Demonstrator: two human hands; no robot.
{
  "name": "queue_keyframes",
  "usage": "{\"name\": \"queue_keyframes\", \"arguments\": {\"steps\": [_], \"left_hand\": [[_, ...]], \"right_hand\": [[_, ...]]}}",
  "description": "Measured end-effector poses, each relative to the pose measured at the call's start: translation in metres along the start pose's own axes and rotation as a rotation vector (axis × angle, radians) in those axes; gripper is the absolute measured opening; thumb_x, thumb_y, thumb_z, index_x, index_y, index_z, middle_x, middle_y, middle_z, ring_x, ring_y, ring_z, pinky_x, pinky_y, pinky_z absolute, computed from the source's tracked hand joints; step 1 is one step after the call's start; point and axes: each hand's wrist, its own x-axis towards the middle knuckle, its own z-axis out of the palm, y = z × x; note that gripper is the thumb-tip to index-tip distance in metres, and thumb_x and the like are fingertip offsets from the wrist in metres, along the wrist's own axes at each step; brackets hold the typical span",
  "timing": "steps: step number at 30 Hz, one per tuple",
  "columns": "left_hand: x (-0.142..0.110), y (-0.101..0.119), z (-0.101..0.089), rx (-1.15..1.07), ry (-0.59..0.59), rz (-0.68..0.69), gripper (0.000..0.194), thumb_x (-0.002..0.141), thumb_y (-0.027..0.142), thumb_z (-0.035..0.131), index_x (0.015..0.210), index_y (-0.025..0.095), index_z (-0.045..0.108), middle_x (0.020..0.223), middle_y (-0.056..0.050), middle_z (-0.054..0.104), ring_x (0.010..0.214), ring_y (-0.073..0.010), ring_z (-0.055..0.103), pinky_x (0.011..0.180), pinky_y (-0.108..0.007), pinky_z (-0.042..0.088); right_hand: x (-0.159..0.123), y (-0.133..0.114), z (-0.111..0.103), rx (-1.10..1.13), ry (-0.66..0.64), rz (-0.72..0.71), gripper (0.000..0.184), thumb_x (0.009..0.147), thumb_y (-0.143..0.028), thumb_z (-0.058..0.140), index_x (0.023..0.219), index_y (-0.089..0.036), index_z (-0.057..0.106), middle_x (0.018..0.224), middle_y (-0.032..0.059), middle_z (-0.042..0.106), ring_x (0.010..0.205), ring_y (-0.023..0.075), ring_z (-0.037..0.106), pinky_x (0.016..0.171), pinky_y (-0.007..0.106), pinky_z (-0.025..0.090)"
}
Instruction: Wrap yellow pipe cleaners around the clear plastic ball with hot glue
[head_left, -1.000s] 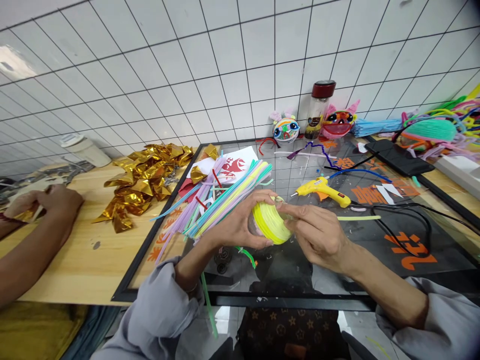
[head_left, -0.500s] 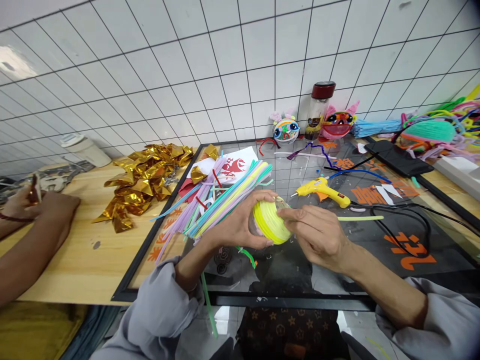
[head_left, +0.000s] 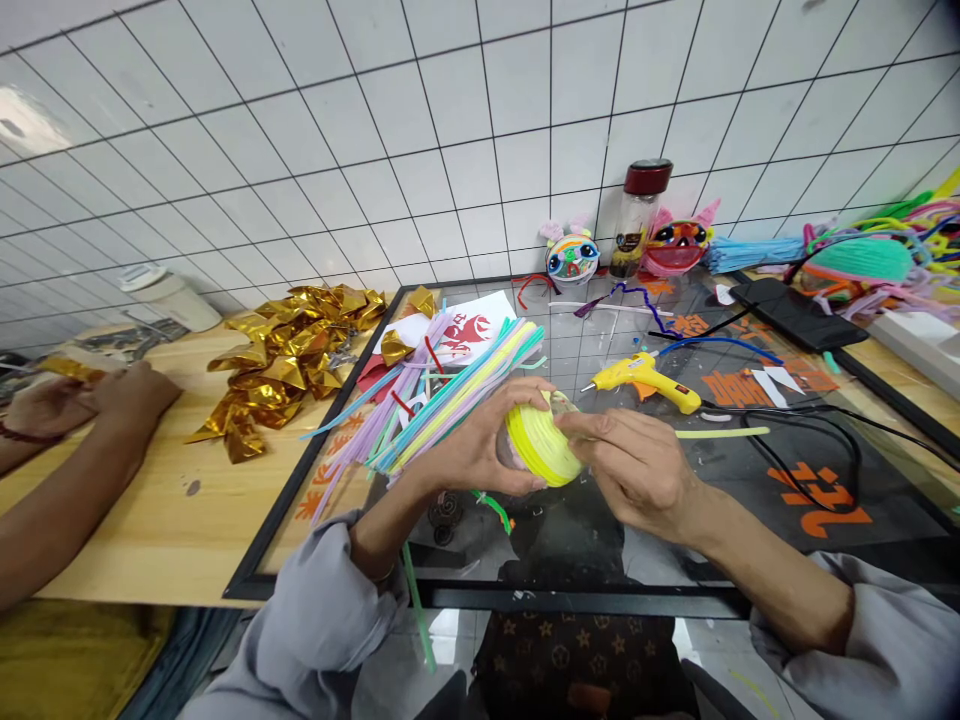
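Observation:
My left hand [head_left: 487, 440] is curled around a rounded form wound with rows of yellow pipe cleaner [head_left: 541, 450]; part of its far end looks clear or pale. With thumb and forefinger together, my right hand [head_left: 637, 465] presses at the right side of this form. A pale yellow pipe cleaner [head_left: 724, 433] sticks out to the right from behind that hand, so its held part is hidden by the fingers. Beyond the right hand lies a yellow hot glue gun [head_left: 652, 382], its nozzle toward the left.
A bundle of pastel pipe cleaners [head_left: 472, 390] lies left of the form. Gold folded foil pieces [head_left: 292, 350] cover the wood farther left, near another person's hands [head_left: 112, 400]. Two decorated animal heads flank a bottle [head_left: 636, 225] at the wall. A black cable [head_left: 855, 455] loops at right.
My hands and the yellow form stay almost in place. At far left, the other person's hands have shifted slightly to the right, with a gold strip now showing in them.

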Motion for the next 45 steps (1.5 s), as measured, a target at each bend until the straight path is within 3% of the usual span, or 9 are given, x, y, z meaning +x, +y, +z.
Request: {"name": "queue_keyframes", "arguments": {"steps": [19, 29, 39, 45], "left_hand": [[-0.0014, -0.0003, 0.0014, 0.064, 0.023, -0.009, 0.074, 0.07, 0.037, 0.086, 0.128, 0.029, 0.041, 0.142, -0.013, 0.046, 0.139, -0.0349, 0.046, 0.116, -0.06, 0.039], [-0.0007, -0.0009, 0.0015, 0.062, 0.026, 0.013, 0.074, 0.069, 0.035, 0.087, 0.128, 0.028, 0.043, 0.134, -0.011, 0.049, 0.134, -0.0333, 0.048, 0.115, -0.057, 0.04], [-0.0018, 0.0037, 0.002, 0.051, 0.026, -0.134, 0.089, 0.066, 0.038, 0.087, 0.138, 0.025, 0.037, 0.139, -0.013, 0.048, 0.134, -0.0347, 0.05, 0.118, -0.055, 0.038], [0.0005, 0.0053, -0.0005, 0.085, 0.005, -0.087, 0.083, 0.068, 0.04, 0.086, 0.136, 0.024, 0.041, 0.137, -0.014, 0.05, 0.133, -0.0354, 0.05, 0.118, -0.057, 0.039]], "right_hand": [[-0.0011, -0.0001, 0.0001, 0.002, 0.001, 0.0, 0.023, 0.084, 0.005, 0.051, 0.093, -0.013, 0.061, 0.106, 0.0164, 0.076, 0.077, 0.0218, 0.065, 0.064, 0.035, 0.051], [-0.0038, 0.0008, 0.0012, 0.01, -0.007, -0.003, 0.023, 0.083, 0.006, 0.053, 0.094, -0.013, 0.061, 0.109, 0.0162, 0.076, 0.076, 0.021, 0.062, 0.063, 0.035, 0.05], [-0.0014, 0.0007, -0.0005, -0.002, -0.011, -0.003, 0.024, 0.084, 0.004, 0.049, 0.092, -0.013, 0.063, 0.107, 0.0156, 0.077, 0.076, 0.0208, 0.064, 0.064, 0.034, 0.05], [0.0001, -0.0003, -0.0012, -0.009, -0.005, 0.0, 0.025, 0.085, 0.003, 0.048, 0.092, -0.015, 0.064, 0.107, 0.0139, 0.078, 0.075, 0.0196, 0.064, 0.063, 0.033, 0.05]]}}
